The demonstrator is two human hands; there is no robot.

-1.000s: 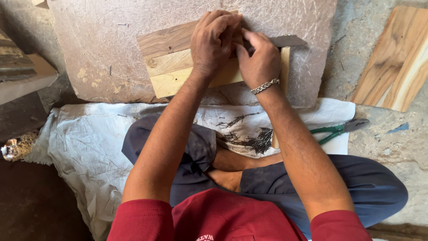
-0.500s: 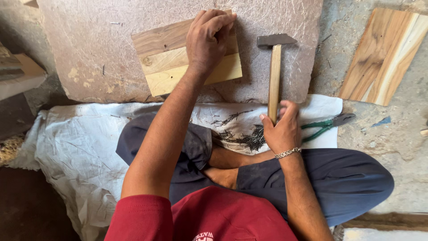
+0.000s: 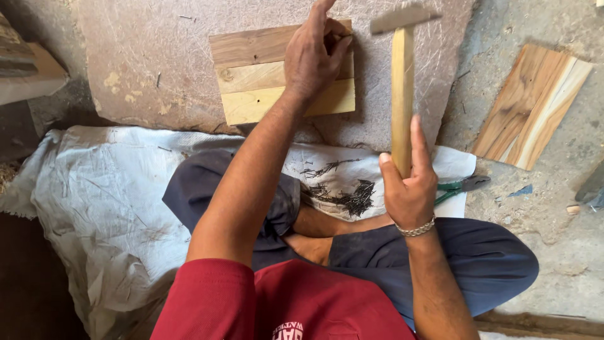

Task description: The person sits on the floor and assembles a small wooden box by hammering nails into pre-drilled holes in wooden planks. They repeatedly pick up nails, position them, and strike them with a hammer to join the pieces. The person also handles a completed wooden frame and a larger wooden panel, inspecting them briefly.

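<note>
My left hand [image 3: 316,53] rests on a small panel of joined wooden boards [image 3: 264,85], fingers pinched together at its upper right edge, apparently on a nail that I cannot make out. My right hand [image 3: 409,182] grips the wooden handle of a hammer [image 3: 401,88], whose metal head is raised and blurred just right of the panel. The panel lies on a flat stone slab [image 3: 145,63] in front of my crossed legs.
A pile of dark nails [image 3: 349,198] lies on a white sack [image 3: 94,189] over my lap. Green-handled pliers [image 3: 462,186] sit at the sack's right edge. Another wooden panel [image 3: 535,104] lies on the rough floor to the right.
My right hand left the panel, took the hammer's handle by the sack, and has lifted the hammer up beside the panel. My left hand has stayed on the panel.
</note>
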